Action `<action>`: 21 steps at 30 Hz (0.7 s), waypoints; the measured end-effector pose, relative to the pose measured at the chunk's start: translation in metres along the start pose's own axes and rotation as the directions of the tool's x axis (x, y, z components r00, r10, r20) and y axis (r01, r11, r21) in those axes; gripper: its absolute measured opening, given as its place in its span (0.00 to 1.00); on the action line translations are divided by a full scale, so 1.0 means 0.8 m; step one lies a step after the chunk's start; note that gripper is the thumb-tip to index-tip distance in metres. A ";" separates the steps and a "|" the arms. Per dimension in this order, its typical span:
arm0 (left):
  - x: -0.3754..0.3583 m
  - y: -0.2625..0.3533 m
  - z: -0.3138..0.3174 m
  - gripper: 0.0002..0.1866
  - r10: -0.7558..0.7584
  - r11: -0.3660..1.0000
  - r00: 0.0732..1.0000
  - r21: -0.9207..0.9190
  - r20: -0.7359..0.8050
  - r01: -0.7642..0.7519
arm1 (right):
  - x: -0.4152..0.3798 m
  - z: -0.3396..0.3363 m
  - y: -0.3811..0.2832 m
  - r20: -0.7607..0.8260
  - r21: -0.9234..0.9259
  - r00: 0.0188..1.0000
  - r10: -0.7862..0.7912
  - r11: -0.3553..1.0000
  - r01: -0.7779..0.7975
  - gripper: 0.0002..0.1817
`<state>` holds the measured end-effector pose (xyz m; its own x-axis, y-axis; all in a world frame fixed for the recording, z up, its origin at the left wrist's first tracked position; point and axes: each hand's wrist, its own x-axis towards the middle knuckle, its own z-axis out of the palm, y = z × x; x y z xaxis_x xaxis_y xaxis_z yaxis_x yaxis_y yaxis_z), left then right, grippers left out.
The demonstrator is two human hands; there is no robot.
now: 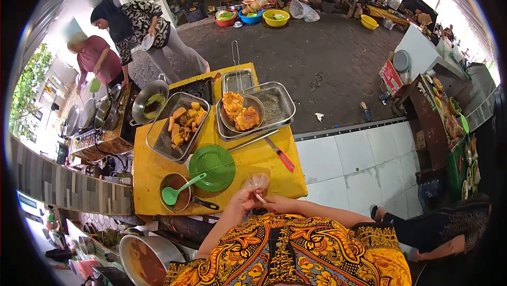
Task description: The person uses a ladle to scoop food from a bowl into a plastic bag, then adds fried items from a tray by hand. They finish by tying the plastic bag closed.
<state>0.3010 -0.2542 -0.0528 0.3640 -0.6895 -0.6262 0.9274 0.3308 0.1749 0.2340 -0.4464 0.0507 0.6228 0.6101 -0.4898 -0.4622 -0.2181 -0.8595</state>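
At the near edge of the yellow table (146, 172), my left hand (244, 200) and my right hand (278, 205) meet in front of my body. Both have their fingers closed on the gathered, pale neck of a small clear plastic bag (256, 181). The bag rests on the table, and its contents are hard to make out. Left of my hands is a saucepan (198, 200) of brownish sauce with a light green ladle (170, 196) in it. Beyond that lies a green plate (212, 168). A red-handled cutter or knife (285, 159) lies to the right.
A wire basket (179, 151) holds fried pieces; a rectangular basket (280, 107) bears a strainer with fried patties (245, 118). Two people (140, 25) (100, 56) stand by pans at the left. A large pot (134, 244) is low left. Another person's leg (422, 230) shows at right.
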 end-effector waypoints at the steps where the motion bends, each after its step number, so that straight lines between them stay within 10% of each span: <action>1: -0.002 0.000 -0.002 0.12 0.038 0.996 0.999 0.085 0.024 -0.040 | -0.003 -0.005 -0.005 0.008 -0.004 1.000 0.000 1.000 0.000 0.16; 2: -0.003 0.002 -0.005 0.12 0.043 0.996 0.999 0.079 0.020 -0.044 | -0.007 -0.014 -0.010 -0.022 -0.075 1.000 0.001 0.997 -0.003 0.16; 3: -0.007 0.006 0.005 0.11 0.213 0.873 0.975 0.459 -0.056 -0.164 | -0.013 -0.022 -0.024 -0.050 -0.147 0.999 0.004 0.989 -0.011 0.17; 6: -0.068 0.024 0.105 0.15 0.458 0.170 0.887 0.974 0.059 -0.152 | -0.002 -0.035 -0.032 -0.190 -0.241 0.977 -0.101 0.969 0.054 0.15; 9: -0.086 0.026 0.145 0.16 0.650 -0.572 0.709 0.789 0.272 0.223 | 0.048 -0.051 0.001 -0.412 -0.428 0.796 -0.445 0.865 0.262 0.07; 21: -0.113 0.027 0.173 0.07 0.653 -0.740 0.410 0.651 0.636 0.169 | 0.022 -0.041 -0.104 -0.604 -0.428 0.715 -0.352 0.900 0.082 0.09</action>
<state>0.3004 -0.2739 0.1125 0.8102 -0.4768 0.3410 -0.5686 -0.7806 0.2595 0.3042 -0.4427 0.1084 0.9892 0.0536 -0.1361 -0.0950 -0.4719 -0.8765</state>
